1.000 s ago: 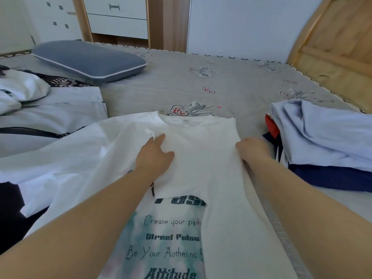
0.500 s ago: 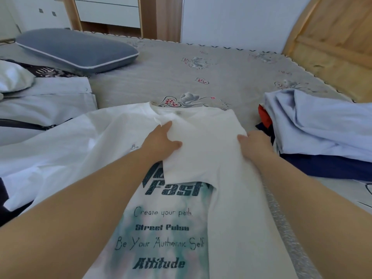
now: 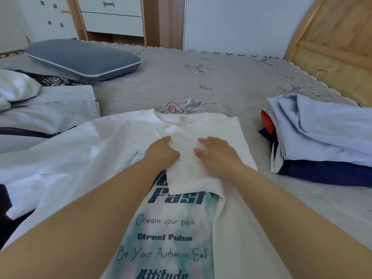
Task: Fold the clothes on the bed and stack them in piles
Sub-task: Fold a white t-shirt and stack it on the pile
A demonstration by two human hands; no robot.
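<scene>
A white T-shirt (image 3: 104, 150) with dark green printed text lies face up on the grey bed (image 3: 201, 83), collar away from me. Its right side and sleeve are folded inward over the chest. My left hand (image 3: 162, 152) holds the left edge of that folded sleeve flap, thumb on top of the cloth. My right hand (image 3: 216, 153) lies flat on the flap with straight fingers, pressing it down. The shirt's left sleeve is spread out to the left.
A pile of clothes (image 3: 322, 133), light blue on top with navy and red beneath, sits at the right. Light grey and white garments (image 3: 48, 111) lie at the left. A blue pillow (image 3: 82, 57) rests at the back left. A wooden headboard (image 3: 332, 43) rises at the right.
My right hand has moved from the shirt's right edge inward onto the folded sleeve flap. My left hand stayed at the flap's left edge. The view shifted slightly.
</scene>
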